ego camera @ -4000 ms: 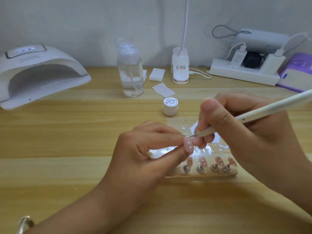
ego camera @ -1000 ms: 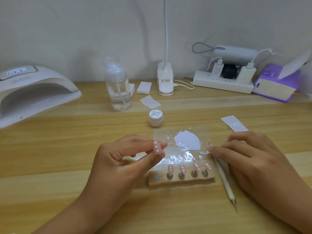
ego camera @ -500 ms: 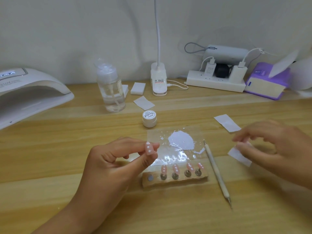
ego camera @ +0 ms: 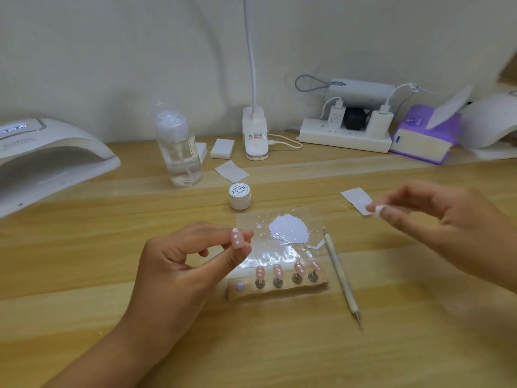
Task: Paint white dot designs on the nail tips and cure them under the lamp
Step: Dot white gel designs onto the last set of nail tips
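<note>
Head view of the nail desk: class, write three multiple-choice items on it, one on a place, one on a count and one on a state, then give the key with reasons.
1. Where is the dotting tool? A on the table, right of the wooden holder; B on the table, left of the holder; C on top of the holder.
2. How many nail tips stand on the holder? A two; B four; C six.
3. What is the left hand doing? A lying flat; B making an empty fist; C pinching a dotted pink tip.
Key: 1 A, it lies loose beside the holder's right end; 2 B, four tips stand up and one spot is bare; 3 C, thumb and finger close on the tip.
</note>
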Available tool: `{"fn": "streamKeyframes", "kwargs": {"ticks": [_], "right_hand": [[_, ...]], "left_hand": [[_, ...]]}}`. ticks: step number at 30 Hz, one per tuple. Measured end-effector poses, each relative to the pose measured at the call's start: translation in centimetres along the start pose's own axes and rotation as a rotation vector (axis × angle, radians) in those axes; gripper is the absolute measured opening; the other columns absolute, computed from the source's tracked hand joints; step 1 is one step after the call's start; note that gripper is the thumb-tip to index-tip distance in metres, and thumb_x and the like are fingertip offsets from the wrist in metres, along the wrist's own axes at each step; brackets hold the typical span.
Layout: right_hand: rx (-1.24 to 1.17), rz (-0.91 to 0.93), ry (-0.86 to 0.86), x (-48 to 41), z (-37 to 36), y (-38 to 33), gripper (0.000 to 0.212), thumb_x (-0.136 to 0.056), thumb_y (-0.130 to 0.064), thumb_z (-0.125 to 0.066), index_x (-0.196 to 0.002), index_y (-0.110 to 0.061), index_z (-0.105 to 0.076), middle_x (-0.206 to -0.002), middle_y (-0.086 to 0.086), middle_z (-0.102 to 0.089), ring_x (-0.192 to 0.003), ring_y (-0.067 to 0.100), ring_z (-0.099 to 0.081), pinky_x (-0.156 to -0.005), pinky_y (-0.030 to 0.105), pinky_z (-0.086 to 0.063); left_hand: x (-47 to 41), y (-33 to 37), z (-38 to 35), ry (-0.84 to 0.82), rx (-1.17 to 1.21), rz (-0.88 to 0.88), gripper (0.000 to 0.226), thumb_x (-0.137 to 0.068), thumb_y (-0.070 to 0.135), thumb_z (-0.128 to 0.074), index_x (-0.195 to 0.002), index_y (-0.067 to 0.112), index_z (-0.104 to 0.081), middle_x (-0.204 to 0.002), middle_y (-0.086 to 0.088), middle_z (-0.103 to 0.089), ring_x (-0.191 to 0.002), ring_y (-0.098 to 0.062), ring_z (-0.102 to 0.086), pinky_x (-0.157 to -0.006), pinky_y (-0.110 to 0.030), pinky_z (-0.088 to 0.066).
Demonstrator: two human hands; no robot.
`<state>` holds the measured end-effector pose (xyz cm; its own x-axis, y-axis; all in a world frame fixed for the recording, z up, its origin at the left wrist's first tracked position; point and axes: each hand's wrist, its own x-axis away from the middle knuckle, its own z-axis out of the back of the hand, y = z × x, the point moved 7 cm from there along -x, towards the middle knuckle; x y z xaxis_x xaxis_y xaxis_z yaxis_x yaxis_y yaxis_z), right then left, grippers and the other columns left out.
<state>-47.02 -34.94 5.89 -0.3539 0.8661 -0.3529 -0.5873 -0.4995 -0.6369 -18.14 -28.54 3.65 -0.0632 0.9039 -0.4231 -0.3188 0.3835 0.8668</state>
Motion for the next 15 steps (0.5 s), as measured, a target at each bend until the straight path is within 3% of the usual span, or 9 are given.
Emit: {"fn": "streamKeyframes", "kwargs": {"ticks": [3,6,7,8,10,13,15], "right_hand": [[-0.199,0.034,0.034,-0.1,0.4,-3.0,0.015,-0.081,-0.037,-0.078,-0.088,-0.031,-0.067,-0.08,-0.007,-0.077,-0.076,0.011,-0.074,-0.072,0.026,-0.059],[-0.003,0.162,0.111,0.1,-0.2,-7.5,0.009,-0.081,-0.038,-0.071,-0.087,-0.037,-0.065,-0.082,-0.017,-0.072,-0.073,0.003,-0.07,-0.051,0.023,-0.055],[0.065,0.204,0.129,0.5,-0.7,-8.9,0.008,-0.08,-0.037,-0.069,-0.087,-0.038,-0.064,-0.084,-0.018,-0.071,-0.072,0.0,-0.067,-0.047,0.014,-0.048],[0.123,0.241,0.151,0.8,-1.2,-9.9,0.009,-0.08,-0.035,-0.068,-0.087,-0.038,-0.063,-0.081,-0.019,-0.068,-0.07,-0.003,-0.063,-0.047,0.004,-0.04],[0.23,0.28,0.18,1.4,-2.5,-11.4,0.012,-0.078,-0.027,-0.069,-0.085,-0.035,-0.064,-0.07,-0.02,-0.063,-0.068,-0.003,-0.056,-0.055,0.001,-0.037],[0.273,0.334,0.196,2.2,-4.4,-12.3,0.011,-0.075,-0.017,-0.072,-0.08,-0.026,-0.07,-0.073,-0.017,-0.063,-0.07,0.006,-0.054,-0.064,0.017,-0.044],[0.2,0.319,0.182,2.5,-4.9,-12.2,0.008,-0.076,-0.018,-0.075,-0.08,-0.024,-0.072,-0.076,-0.016,-0.066,-0.072,0.005,-0.058,-0.067,0.019,-0.045]], "left_hand": [[0.1,1.1,0.0,0.003,0.032,-0.017,0.012,-0.073,0.034,-0.08,-0.084,0.032,-0.079,-0.087,0.012,-0.077,-0.075,-0.004,-0.063,-0.068,-0.025,-0.046],[0.4,2.1,-0.5,-0.031,0.083,-0.009,0.013,-0.074,0.037,-0.076,-0.086,0.031,-0.079,-0.086,0.012,-0.077,-0.077,-0.003,-0.066,-0.069,-0.02,-0.046],[0.6,2.3,-0.8,-0.047,0.089,-0.011,0.012,-0.075,0.036,-0.077,-0.085,0.03,-0.08,-0.086,0.011,-0.077,-0.078,-0.003,-0.066,-0.07,-0.016,-0.045],[0.8,2.5,-1.0,-0.061,0.092,-0.016,0.01,-0.075,0.034,-0.08,-0.084,0.029,-0.08,-0.085,0.011,-0.077,-0.077,-0.003,-0.066,-0.069,-0.014,-0.044],[1.3,2.8,-1.4,-0.071,0.144,-0.009,0.007,-0.075,0.025,-0.084,-0.081,0.025,-0.081,-0.083,0.006,-0.078,-0.072,-0.001,-0.064,-0.066,-0.009,-0.044],[1.7,3.2,-1.8,-0.082,0.215,-0.018,0.006,-0.074,0.017,-0.081,-0.08,0.019,-0.081,-0.079,0.002,-0.077,-0.071,0.001,-0.064,-0.063,-0.005,-0.046],[1.8,3.4,-2.0,-0.095,0.208,-0.037,0.007,-0.076,0.015,-0.08,-0.082,0.019,-0.081,-0.077,0.005,-0.076,-0.071,0.003,-0.064,-0.065,-0.005,-0.045]]}}
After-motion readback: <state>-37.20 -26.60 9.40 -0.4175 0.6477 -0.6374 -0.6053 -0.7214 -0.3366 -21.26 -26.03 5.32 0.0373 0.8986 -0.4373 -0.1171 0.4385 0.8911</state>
